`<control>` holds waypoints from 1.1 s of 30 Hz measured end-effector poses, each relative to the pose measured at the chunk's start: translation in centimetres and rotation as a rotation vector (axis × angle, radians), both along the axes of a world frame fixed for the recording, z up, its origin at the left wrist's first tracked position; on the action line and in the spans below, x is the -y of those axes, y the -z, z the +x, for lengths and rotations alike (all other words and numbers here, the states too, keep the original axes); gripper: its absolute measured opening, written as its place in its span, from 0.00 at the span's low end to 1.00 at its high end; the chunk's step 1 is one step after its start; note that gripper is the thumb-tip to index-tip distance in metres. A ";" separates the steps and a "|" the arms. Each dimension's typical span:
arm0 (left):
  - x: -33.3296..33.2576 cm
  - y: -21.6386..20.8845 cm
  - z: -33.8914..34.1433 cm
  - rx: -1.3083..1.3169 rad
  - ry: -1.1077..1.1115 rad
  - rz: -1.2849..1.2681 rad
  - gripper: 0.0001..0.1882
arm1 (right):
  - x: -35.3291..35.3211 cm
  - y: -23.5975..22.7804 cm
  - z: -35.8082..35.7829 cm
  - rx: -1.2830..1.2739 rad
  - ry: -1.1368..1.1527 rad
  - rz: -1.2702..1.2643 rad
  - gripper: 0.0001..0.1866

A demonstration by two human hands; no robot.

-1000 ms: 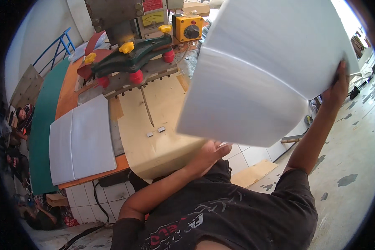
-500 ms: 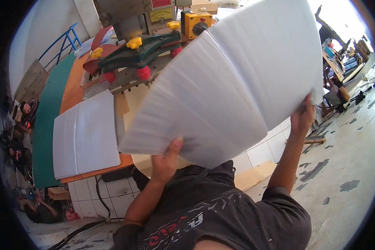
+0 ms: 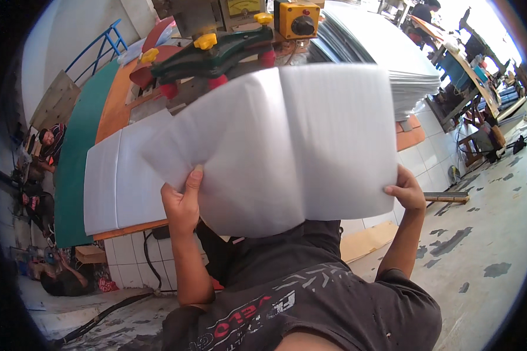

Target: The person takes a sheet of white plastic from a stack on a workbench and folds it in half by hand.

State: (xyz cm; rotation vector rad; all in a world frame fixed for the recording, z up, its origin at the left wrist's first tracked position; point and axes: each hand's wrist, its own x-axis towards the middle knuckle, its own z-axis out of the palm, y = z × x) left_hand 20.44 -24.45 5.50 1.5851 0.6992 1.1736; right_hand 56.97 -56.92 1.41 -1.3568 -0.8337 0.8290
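A large whitish sheet (image 3: 246, 158), with a crease or seam down its middle, is held up before my body and bows between my hands. My left hand (image 3: 182, 205) pinches its lower left edge, thumb on top. At the right edge, my right hand (image 3: 409, 190) grips it with the thumb on the near face and the fingers behind. Similar creased white sheets (image 3: 101, 184) lie on the table at left, partly covered by the held one. Whether the held piece is one sheet or more, I cannot tell.
Behind the sheet stands a machine with a dark green bar (image 3: 234, 52), yellow knobs and red feet. Beside it is a yellow control box (image 3: 298, 22). A tall stack of white sheets (image 3: 386, 50) stands at back right. A green board (image 3: 79, 158) edges the table; other people sit far left.
The sheet has come down and levelled out, uncovering the tall stack at back right. My left hand has moved left and up; my right hand has moved left and down. Both keep hold.
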 end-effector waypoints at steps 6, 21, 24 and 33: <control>-0.6 -0.2 -0.7 -0.291 0.093 -0.010 0.18 | -5.6 0.3 -3.6 -0.013 0.294 -0.018 0.29; -1.6 0.8 -2.9 -0.163 0.005 -0.107 0.20 | -7.2 0.6 -4.1 -0.032 0.358 0.023 0.24; -1.7 1.0 -3.1 -0.156 0.009 -0.114 0.21 | -7.1 0.5 -4.1 -0.057 0.350 0.017 0.23; -1.9 1.8 -3.8 -0.059 -0.012 -0.126 0.20 | -6.2 0.2 -4.0 -0.014 0.340 0.120 0.19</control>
